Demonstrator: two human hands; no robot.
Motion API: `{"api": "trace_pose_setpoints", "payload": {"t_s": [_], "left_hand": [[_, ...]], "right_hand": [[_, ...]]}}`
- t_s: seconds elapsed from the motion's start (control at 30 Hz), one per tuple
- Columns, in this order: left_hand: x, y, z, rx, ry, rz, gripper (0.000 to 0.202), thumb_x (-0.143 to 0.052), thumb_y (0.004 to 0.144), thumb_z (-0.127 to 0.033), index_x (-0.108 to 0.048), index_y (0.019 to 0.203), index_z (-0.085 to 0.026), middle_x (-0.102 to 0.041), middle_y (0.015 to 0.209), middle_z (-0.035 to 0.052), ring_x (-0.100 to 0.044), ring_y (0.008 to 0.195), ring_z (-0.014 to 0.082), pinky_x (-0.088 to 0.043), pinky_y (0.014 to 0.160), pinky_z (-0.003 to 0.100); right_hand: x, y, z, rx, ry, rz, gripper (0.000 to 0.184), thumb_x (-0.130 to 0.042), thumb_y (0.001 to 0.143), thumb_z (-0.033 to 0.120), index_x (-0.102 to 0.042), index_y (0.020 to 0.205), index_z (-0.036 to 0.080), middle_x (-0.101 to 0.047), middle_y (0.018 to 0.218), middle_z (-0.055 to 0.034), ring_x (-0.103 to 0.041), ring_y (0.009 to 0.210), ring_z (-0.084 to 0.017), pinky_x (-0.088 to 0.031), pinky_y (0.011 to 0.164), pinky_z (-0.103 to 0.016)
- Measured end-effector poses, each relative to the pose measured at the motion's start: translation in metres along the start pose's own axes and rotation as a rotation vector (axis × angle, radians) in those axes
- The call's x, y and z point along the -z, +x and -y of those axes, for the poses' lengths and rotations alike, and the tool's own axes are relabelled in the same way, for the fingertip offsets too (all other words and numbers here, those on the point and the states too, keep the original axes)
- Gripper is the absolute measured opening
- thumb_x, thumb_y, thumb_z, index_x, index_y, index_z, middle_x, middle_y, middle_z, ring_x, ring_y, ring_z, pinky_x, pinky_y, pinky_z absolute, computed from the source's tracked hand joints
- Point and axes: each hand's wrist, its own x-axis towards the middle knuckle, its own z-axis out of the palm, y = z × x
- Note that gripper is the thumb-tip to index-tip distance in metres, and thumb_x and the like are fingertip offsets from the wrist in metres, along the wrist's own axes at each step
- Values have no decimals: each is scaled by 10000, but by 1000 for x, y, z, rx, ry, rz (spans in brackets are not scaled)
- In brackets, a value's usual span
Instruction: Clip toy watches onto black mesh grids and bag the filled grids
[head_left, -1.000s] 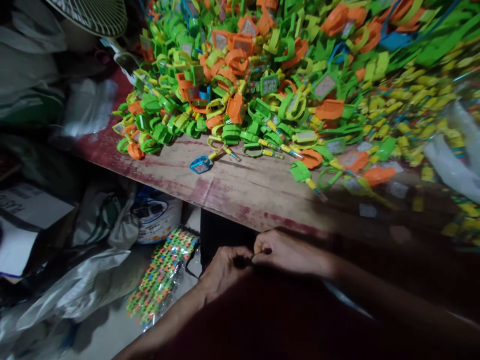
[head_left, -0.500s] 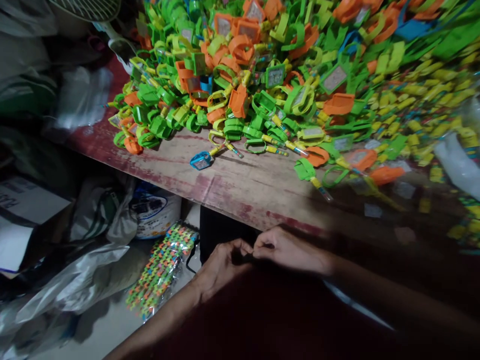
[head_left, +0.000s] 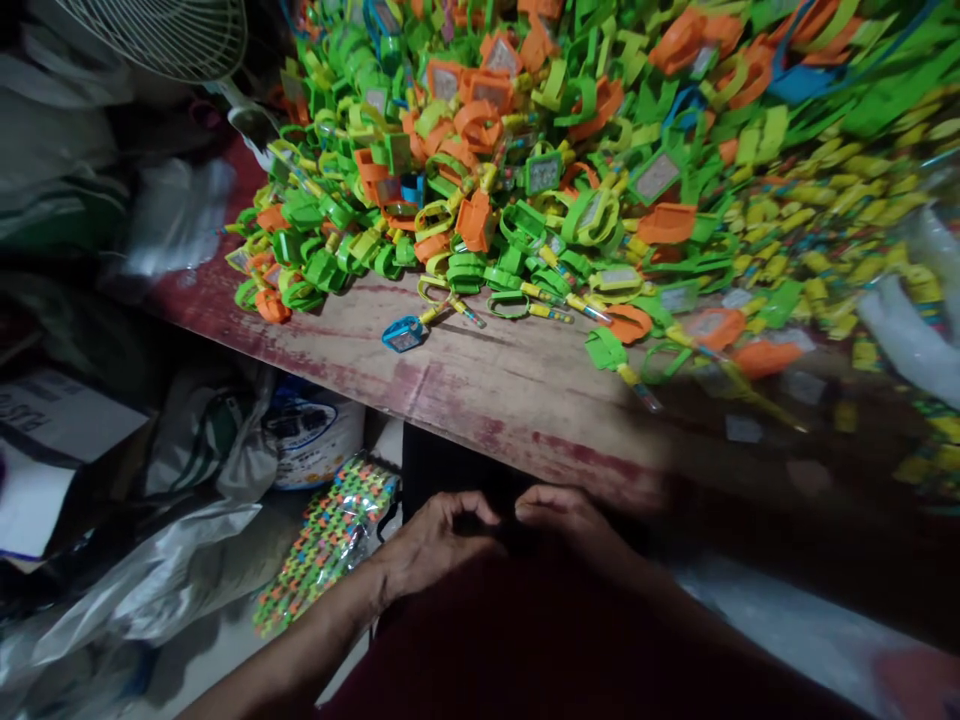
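My left hand [head_left: 431, 540] and my right hand [head_left: 566, 520] are close together over my lap, just below the table's front edge, with a small dark gap between their fingertips. The left fingers are curled toward the thumb; what they hold, if anything, is lost in shadow. My right fingers are pressed together in a pinch, and nothing I can name shows in them. Nearest on the table are a blue toy watch [head_left: 403, 334] with a yellow clear-tipped tube and a green toy watch [head_left: 604, 348] with a similar tube.
A big heap of green, orange and yellow toy watches [head_left: 480, 220] covers the back of the worn wooden table [head_left: 480, 380]. Small yellow pieces [head_left: 817, 210] pile at right. A fan [head_left: 172, 40] stands back left. Below lie a bag of colourful pieces [head_left: 330, 540] and white sacks [head_left: 202, 560].
My hands, touching at the fingertips before, have come slightly apart. The right hand has dropped and turned, its forearm now lower. The view has shifted slightly.
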Motion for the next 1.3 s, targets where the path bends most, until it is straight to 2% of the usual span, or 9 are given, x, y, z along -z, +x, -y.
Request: {"api": "trace_pose_setpoints", "payload": {"t_s": [0.27, 0.43, 0.57, 0.67, 0.83, 0.93, 1.07, 1.13, 1.3], "left_hand": [[-8, -2, -2, -97, -130, -10, 341, -785, 694, -455, -628, 827, -183, -606, 819, -18, -532, 726, 111, -423, 667, 226], [-4, 6, 5, -2, -342, 58, 377, -827, 671, -422, -627, 890, -190, -609, 789, -34, -501, 667, 84, -394, 674, 220], [13, 20, 4, 28, -273, 166, 345, -784, 720, -471, -657, 811, -163, -532, 694, -51, -420, 642, 73, -328, 632, 199], [18, 28, 1, 86, -269, 190, 347, -847, 645, -400, -666, 833, -172, -565, 729, -44, -448, 684, 88, -337, 679, 217], [15, 32, 3, 115, -287, 170, 375, -868, 586, -385, -656, 805, -167, -566, 746, -43, -453, 692, 98, -340, 713, 240], [14, 33, 7, 106, -303, 153, 330, -831, 617, -371, -652, 809, -172, -542, 734, -43, -439, 694, 107, -348, 714, 247], [13, 33, 7, 94, -325, 152, 265, -724, 664, -382, -567, 633, -171, -468, 651, -43, -404, 661, 118, -364, 679, 257], [12, 32, 6, 100, -319, 162, 245, -732, 668, -370, -589, 676, -171, -491, 671, -43, -419, 672, 119, -367, 684, 253], [9, 29, 3, 6, -68, 119, 310, -783, 693, -425, -620, 764, -171, -527, 699, -53, -426, 653, 100, -322, 645, 235]], "right_hand": [[-2, -2, 9, 31, 5, 49, 357, -671, 753, 490, -681, 858, 149, -580, 637, 5, -452, 529, -99, -318, 514, -233], [1, -3, 12, 14, -11, 9, 265, -695, 739, 411, -699, 808, 156, -628, 712, -10, -516, 614, -114, -366, 586, -243], [-1, 0, 19, -43, -72, -66, 169, -677, 708, 342, -712, 753, 183, -616, 666, 11, -507, 606, -116, -370, 590, -247], [-3, 1, 21, -45, -80, -102, 145, -674, 680, 329, -706, 716, 193, -603, 636, 18, -500, 601, -121, -367, 577, -246], [-7, 3, 15, 48, -23, -113, 225, -640, 661, 382, -673, 690, 161, -582, 613, 8, -480, 582, -117, -363, 574, -249], [-9, 4, 14, 76, -120, -159, 245, -610, 668, 391, -667, 697, 155, -544, 583, 16, -441, 552, -108, -338, 551, -249], [-10, 4, 14, 90, -205, -174, 252, -582, 685, 386, -674, 720, 154, -532, 584, 19, -433, 545, -106, -323, 535, -246], [-8, 5, 12, 81, -206, -155, 269, -571, 703, 390, -685, 746, 150, -538, 582, 18, -435, 542, -107, -333, 533, -245], [-6, 7, 7, 132, -296, -139, 250, -562, 749, 335, -719, 792, 146, -674, 690, -23, -573, 629, -145, -428, 597, -255]]}}
